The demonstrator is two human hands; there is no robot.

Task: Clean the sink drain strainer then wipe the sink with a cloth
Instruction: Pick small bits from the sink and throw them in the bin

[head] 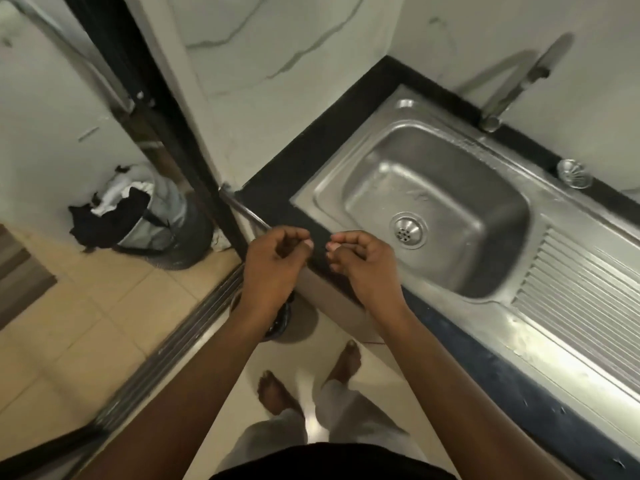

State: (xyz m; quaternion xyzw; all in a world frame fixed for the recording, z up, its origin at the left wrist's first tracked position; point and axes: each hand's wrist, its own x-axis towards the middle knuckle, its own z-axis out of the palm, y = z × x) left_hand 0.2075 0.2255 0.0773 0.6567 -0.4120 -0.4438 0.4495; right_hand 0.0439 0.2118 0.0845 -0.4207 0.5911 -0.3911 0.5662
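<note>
At the bottom edge is the person's dark top, with pale trouser legs and two bare feet (277, 393) on the tiled floor (104, 323). Both bare forearms reach forward from there. The left hand (273, 258) and right hand (360, 261) hang side by side in the air, just apart, over the near left corner of the table (277, 188). Each hand's fingers (298, 237) are curled loosely inward toward the palm, thumb tips close to the fingertips, and nothing shows in either grasp. Neither hand touches the sink or the table.

Just right of the right hand lies the steel sink (433, 140), set into the black table top. Its basin looks bare, and the strainer (408, 232) sits in the drain hole at the basin floor, near the right hand but apart from it. A ribbed draining board (581, 289) runs off to the right of the basin.

Left of the hands, a metal floor track (180, 344) runs diagonally, and beyond it a bin (166, 220) with dark and white cloth heaped on top stands against the wall.

Farther back, a tap (512, 91) rises from the sink's far rim, casting a shadow on the white wall. A small round metal piece (573, 173) rests on the far rim to the right; what it is I cannot tell.
</note>
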